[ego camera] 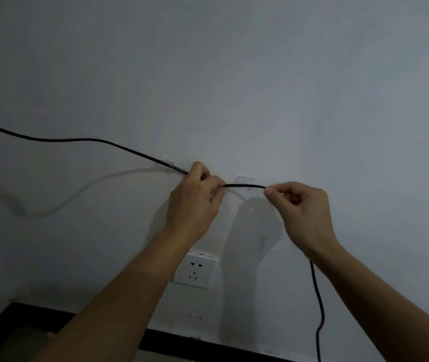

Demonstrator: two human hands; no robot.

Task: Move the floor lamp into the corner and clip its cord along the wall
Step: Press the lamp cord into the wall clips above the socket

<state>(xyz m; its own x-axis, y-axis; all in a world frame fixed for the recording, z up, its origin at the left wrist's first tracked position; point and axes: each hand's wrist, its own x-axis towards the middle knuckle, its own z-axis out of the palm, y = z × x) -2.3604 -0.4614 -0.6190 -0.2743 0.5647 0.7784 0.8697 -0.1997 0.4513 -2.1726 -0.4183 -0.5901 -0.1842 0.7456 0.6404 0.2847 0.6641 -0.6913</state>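
A black lamp cord point(77, 139) runs in from the left edge along the white wall and passes through a clear clip point(165, 165). My left hand point(195, 197) pinches the cord just right of that clip. My right hand point(302, 205) pinches it further right. The short stretch between my hands lies taut across a second clear clip point(246, 180). Below my right wrist the cord point(317, 296) hangs down past the bottom edge. The floor lamp itself is out of view.
A white wall socket point(195, 270) sits below my left forearm. Another small clear clip point(196, 316) is stuck lower on the wall. A black skirting board point(208, 346) runs along the floor. The room corner lies at far left.
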